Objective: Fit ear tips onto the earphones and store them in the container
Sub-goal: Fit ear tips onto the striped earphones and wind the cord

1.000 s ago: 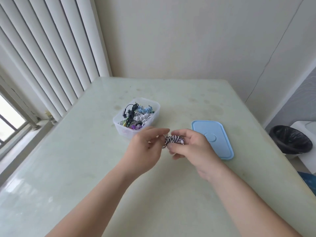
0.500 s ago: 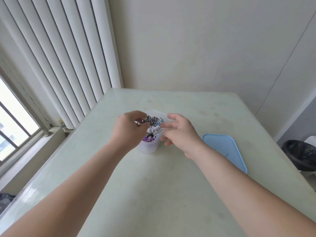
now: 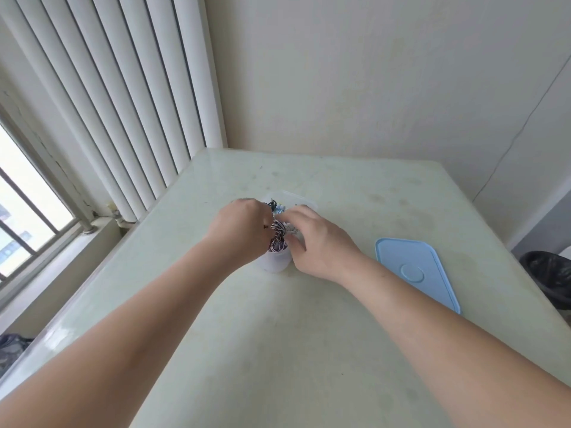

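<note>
A clear plastic container (image 3: 276, 263) stands mid-table, mostly hidden behind my hands; coiled earphones of several colours show inside it. My left hand (image 3: 239, 231) is over its left side, fingers closed on a black-and-white striped coiled earphone (image 3: 277, 230) that hangs into the container. My right hand (image 3: 315, 239) rests over the right side with fingers spread, its fingertips touching the earphones in the container. Whether it grips any of them I cannot see.
A light blue lid (image 3: 415, 271) lies flat to the right of the container. The pale green table (image 3: 278, 350) ends at a wall behind and at vertical blinds (image 3: 108, 103) on the left. A black bin (image 3: 550, 278) stands off the right edge.
Both hands moved from the table's middle to the container. The striped earphone passed into my left hand and went down into the container; my right hand let go and spread over the rim.
</note>
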A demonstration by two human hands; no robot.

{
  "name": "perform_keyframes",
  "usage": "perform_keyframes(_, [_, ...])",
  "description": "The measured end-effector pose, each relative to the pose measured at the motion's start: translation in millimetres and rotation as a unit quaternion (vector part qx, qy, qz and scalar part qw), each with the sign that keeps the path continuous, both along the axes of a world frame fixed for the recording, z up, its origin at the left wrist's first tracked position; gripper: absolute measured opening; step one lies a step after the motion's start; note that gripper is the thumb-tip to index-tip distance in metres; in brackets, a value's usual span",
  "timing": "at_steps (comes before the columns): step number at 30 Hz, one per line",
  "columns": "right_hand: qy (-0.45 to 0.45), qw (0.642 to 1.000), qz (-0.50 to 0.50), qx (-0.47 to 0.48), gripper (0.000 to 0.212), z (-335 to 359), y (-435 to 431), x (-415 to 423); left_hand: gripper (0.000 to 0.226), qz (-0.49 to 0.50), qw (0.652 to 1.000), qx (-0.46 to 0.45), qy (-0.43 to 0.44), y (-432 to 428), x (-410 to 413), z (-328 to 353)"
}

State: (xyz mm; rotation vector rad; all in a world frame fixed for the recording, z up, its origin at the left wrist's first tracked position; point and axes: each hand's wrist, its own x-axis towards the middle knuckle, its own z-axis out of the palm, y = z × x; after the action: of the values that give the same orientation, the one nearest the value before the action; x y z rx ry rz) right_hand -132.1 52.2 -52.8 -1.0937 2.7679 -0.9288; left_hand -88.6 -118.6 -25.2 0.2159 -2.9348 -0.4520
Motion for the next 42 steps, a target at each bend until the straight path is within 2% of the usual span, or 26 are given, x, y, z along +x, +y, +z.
perform_keyframes(3, [-0.028,0.999,0.009,0.021,0.035,-2.0,-3.3,-1.4,0.022,-0.033,0.999,0.031,0.006,3.4,-0.3,-4.2])
perform_keyframes(5, [-0.057,0.998,0.014,0.029,0.034,-1.9,-3.1,-1.9,0.019,-0.042,0.999,0.010,-0.014,7.4,1.4,-9.4])
perform_keyframes(9, [-0.195,0.980,-0.011,-0.032,0.049,2.1,11.5,-1.1,0.043,-0.058,0.997,-0.009,-0.039,14.8,14.1,-14.6])
perform_keyframes(10, [-0.198,0.978,-0.032,-0.061,0.048,0.7,15.8,-1.8,0.045,-0.066,0.996,-0.025,-0.047,16.8,17.7,-16.5])
perform_keyframes(12, [-0.158,0.975,-0.091,-0.128,0.032,0.7,28.5,-2.2,0.039,-0.077,0.992,-0.080,-0.056,21.2,23.3,-18.5])
perform_keyframes(15, [-0.078,0.974,-0.166,-0.137,0.017,-5.1,55.4,-8.1,0.029,-0.079,0.988,-0.131,-0.028,26.5,25.7,-22.1])
perform_keyframes(17, [-0.044,0.973,-0.210,-0.087,0.018,-9.4,80.8,-9.8,0.032,-0.084,0.987,-0.140,-0.003,36.3,29.0,-21.1])
perform_keyframes(20, [-0.015,0.953,-0.300,0.032,0.036,-13.3,123.6,-6.1,0.034,-0.087,0.984,-0.152,0.031,68.9,34.0,-17.2])
perform_keyframes(23, [-0.030,0.913,-0.381,0.140,0.045,-16.0,164.5,1.4,0.035,-0.108,0.981,-0.158,0.039,114.0,39.6,-10.4])
perform_keyframes(25, [-0.061,0.892,-0.415,0.168,0.049,-19.3,183.9,4.2,0.034,-0.121,0.978,-0.170,0.022,137.5,42.7,-11.0])
perform_keyframes(28, [-0.108,0.878,-0.439,0.160,0.044,-24.2,200.5,4.4,0.039,-0.119,0.975,-0.186,0.007,152.4,44.6,-12.2])
perform_keyframes(32, [-0.111,0.873,-0.459,0.120,0.024,-29.4,206.1,1.0,0.050,-0.079,0.987,-0.141,0.025,142.8,32.2,1.8])
perform_keyframes(34, [-0.118,0.869,-0.470,0.094,0.016,-30.1,204.7,-0.6,0.056,-0.060,0.992,-0.104,-0.032,133.3,21.6,3.2])
perform_keyframes(37, [-0.121,0.870,-0.476,0.045,0.019,-30.4,200.9,-3.7,0.073,-0.065,0.987,-0.051,-0.139,128.3,13.1,-10.3])
perform_keyframes(42, [-0.128,0.882,-0.450,0.056,0.030,-29.1,194.3,-6.1,0.080,-0.063,0.986,-0.038,-0.146,128.3,7.5,-16.6])
